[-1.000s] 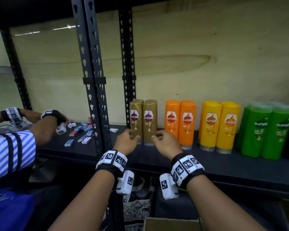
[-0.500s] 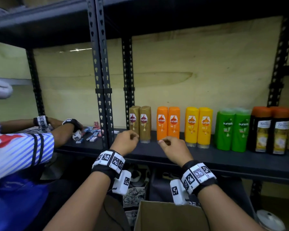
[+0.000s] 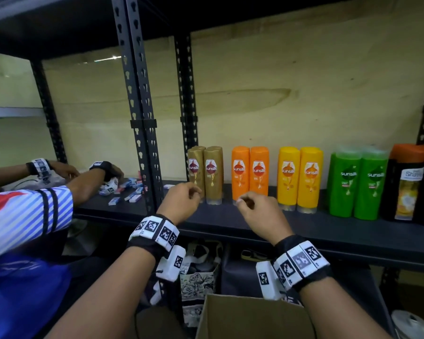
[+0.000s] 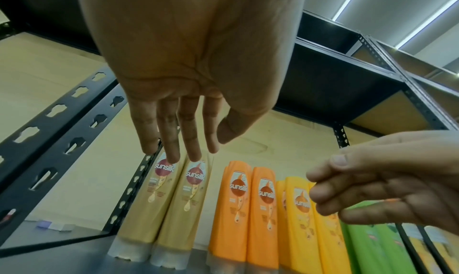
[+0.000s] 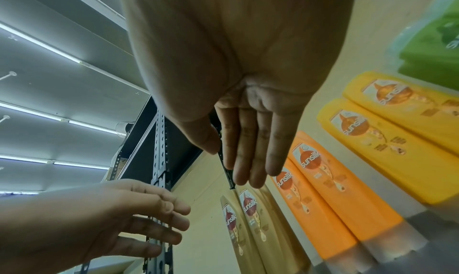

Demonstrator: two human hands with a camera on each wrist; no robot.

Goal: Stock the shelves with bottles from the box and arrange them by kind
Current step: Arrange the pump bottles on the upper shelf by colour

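1. Pairs of gold plastic bottles, orange bottles, yellow bottles and green bottles are standing upright, caps down, in a row on the black metal shelf.
2. The left hand and right hand are hovering before the gold and orange pairs, fingers relaxed, holding nothing.
3. The brown cardboard box is sitting below.

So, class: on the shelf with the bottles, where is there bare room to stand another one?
Bare shelf runs along the front edge, before the whole row. Narrow gaps separate gold pair from orange pair, and orange from yellow pair. Green bottles and black bottles are crowded together.
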